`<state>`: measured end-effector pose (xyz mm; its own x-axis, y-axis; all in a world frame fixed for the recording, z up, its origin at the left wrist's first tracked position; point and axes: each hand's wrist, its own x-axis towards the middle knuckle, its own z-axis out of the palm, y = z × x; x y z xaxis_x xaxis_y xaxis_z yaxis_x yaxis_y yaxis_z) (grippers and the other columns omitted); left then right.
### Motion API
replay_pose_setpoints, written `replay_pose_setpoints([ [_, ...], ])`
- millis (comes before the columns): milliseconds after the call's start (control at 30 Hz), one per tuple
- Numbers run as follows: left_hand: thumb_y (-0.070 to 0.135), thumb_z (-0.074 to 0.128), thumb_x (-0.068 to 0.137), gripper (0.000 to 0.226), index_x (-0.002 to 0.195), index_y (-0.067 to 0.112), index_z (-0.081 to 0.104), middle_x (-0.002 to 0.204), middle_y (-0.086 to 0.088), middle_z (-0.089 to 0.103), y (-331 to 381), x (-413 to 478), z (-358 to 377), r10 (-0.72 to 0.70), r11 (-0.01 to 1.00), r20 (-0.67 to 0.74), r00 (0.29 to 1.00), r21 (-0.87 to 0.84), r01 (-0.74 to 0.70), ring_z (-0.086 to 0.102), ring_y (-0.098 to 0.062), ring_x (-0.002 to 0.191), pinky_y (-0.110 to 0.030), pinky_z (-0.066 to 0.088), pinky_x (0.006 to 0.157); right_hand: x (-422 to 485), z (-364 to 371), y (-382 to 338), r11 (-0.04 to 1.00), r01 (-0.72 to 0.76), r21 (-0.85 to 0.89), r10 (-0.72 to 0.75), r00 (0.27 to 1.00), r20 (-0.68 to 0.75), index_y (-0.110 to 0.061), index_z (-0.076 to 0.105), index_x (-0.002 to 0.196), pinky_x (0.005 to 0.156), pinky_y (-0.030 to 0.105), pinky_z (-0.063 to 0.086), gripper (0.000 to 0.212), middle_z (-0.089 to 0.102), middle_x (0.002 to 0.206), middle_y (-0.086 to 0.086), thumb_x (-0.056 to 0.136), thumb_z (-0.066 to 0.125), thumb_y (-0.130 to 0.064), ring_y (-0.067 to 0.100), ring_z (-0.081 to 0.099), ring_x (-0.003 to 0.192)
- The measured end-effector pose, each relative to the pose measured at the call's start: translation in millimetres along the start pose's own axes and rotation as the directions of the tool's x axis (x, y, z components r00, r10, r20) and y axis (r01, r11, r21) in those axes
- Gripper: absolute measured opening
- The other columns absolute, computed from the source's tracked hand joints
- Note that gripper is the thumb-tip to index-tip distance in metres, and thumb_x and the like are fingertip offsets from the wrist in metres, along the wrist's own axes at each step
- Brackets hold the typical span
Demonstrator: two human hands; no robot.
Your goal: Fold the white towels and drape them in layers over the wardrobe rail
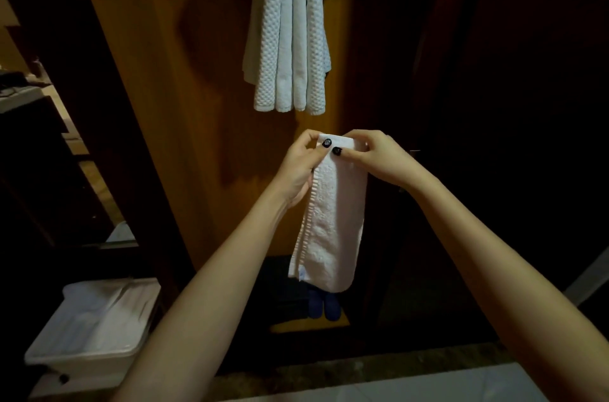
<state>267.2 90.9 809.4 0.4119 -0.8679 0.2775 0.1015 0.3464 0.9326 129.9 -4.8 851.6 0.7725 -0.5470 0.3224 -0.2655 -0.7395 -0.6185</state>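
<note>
Folded white towel (333, 220): centre of frame, a narrow strip hanging straight down from both hands.
Left hand (301, 164): fingers and thumb curled, pinching the towel's top left corner.
Right hand (375, 154): fingers curled, pinching the top right corner, close beside the left.
Hung towels (290, 39): top centre, layered white lengths, their support cut off by the frame edge.
Wooden panel (197, 105): behind them.
White bin (82, 355): lower left.
Blue slippers (324, 306): lower centre, under the towel's end.
</note>
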Motion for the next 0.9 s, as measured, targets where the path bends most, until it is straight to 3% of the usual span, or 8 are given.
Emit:
replay_pose_setpoints([
  [100, 0.008, 0.054, 0.097, 0.004, 0.094, 0.009, 0.054, 0.081, -0.003, 0.068, -1, -1, 1, 0.010, 1.000, -0.024, 1.000, 0.002, -0.010, 0.064, -0.013, 0.075, -0.025, 0.053, 0.071, -1, -6, -1, 0.993, 0.013, -0.121, -0.016, 1.000, -0.025, -0.022, 0.068, 0.111, 0.064, 0.016, 0.041, 0.024, 0.061, 0.095, -0.009, 0.092, 0.064, -0.035, 0.007, 0.055, 0.085],
  [200, 0.006, 0.057, 0.095, 0.001, 0.095, 0.006, 0.058, 0.086, -0.006, 0.063, -3, -3, 1, 0.040, 0.998, -0.021, 0.999, 0.039, -0.039, 0.061, -0.013, 0.077, -0.023, 0.053, 0.070, 0, -10, -1, 0.995, -0.067, 0.071, 0.062, 0.996, 0.067, -0.019, 0.069, 0.097, 0.078, 0.041, 0.059, 0.009, 0.062, 0.090, -0.003, 0.089, 0.069, -0.022, 0.019, 0.065, 0.088],
  [300, 0.003, 0.057, 0.095, 0.003, 0.093, 0.005, 0.059, 0.069, 0.009, 0.060, -4, -5, 4, 0.030, 0.998, -0.042, 0.999, 0.057, -0.028, 0.054, 0.003, 0.060, -0.012, 0.046, 0.060, -1, -7, 1, 0.967, -0.122, 0.223, 0.099, 0.989, 0.111, -0.019, 0.065, 0.080, 0.084, 0.053, 0.056, 0.010, 0.063, 0.082, 0.003, 0.087, 0.072, -0.019, 0.019, 0.064, 0.081],
  [367, 0.001, 0.056, 0.094, 0.006, 0.091, 0.005, 0.059, 0.073, 0.007, 0.058, -5, -7, 6, 0.033, 0.997, -0.065, 0.997, 0.067, -0.028, 0.052, 0.005, 0.055, -0.009, 0.042, 0.058, -2, -4, 4, 0.960, -0.110, 0.257, 0.097, 0.993, 0.063, -0.021, 0.063, 0.075, 0.083, 0.057, 0.053, 0.014, 0.064, 0.083, 0.007, 0.084, 0.075, -0.022, 0.022, 0.062, 0.080],
  [533, -0.001, 0.055, 0.094, 0.007, 0.089, 0.004, 0.057, 0.120, -0.011, 0.063, -11, -3, 4, -0.010, 0.995, -0.086, 0.996, -0.097, 0.001, 0.065, -0.021, 0.106, -0.033, 0.055, 0.091, -2, 1, 7, 0.970, -0.151, 0.193, 0.144, 0.988, 0.050, -0.015, 0.061, 0.080, 0.077, 0.056, 0.058, 0.025, 0.067, 0.096, 0.022, 0.086, 0.069, -0.038, 0.029, 0.068, 0.088],
  [667, 0.005, 0.056, 0.095, 0.008, 0.102, 0.003, 0.060, 0.106, -0.001, 0.068, -16, -3, 8, -0.002, 0.997, -0.148, 0.989, -0.074, -0.009, 0.067, -0.016, 0.097, -0.036, 0.054, 0.092, 0, 3, 10, 0.943, -0.151, 0.296, 0.143, 0.989, 0.046, -0.013, 0.060, 0.075, 0.081, 0.062, 0.053, 0.026, 0.067, 0.095, 0.027, 0.086, 0.071, -0.035, 0.034, 0.067, 0.087],
  [800, 0.014, 0.055, 0.097, 0.035, 0.129, -0.001, 0.054, 0.122, -0.015, 0.064, -19, 2, 5, -0.001, 0.998, -0.172, 0.985, 0.060, 0.012, 0.063, -0.022, 0.110, -0.036, 0.051, 0.097, -1, 7, 10, 0.952, -0.090, 0.294, 0.098, 0.995, -0.012, -0.011, 0.061, 0.076, 0.079, 0.064, 0.051, 0.030, 0.066, 0.091, 0.028, 0.082, 0.068, -0.040, 0.043, 0.066, 0.086],
  [900, 0.018, 0.057, 0.097, 0.019, 0.112, 0.010, 0.066, 0.107, -0.012, 0.067, -18, 0, 4, 0.042, 0.993, -0.153, 0.987, 0.117, -0.024, 0.064, -0.023, 0.100, -0.043, 0.050, 0.094, 0, 6, 11, 0.946, -0.064, 0.317, 0.066, 0.998, 0.005, -0.018, 0.057, 0.074, 0.080, 0.062, 0.050, 0.023, 0.065, 0.088, 0.026, 0.082, 0.064, -0.037, 0.030, 0.061, 0.077],
])
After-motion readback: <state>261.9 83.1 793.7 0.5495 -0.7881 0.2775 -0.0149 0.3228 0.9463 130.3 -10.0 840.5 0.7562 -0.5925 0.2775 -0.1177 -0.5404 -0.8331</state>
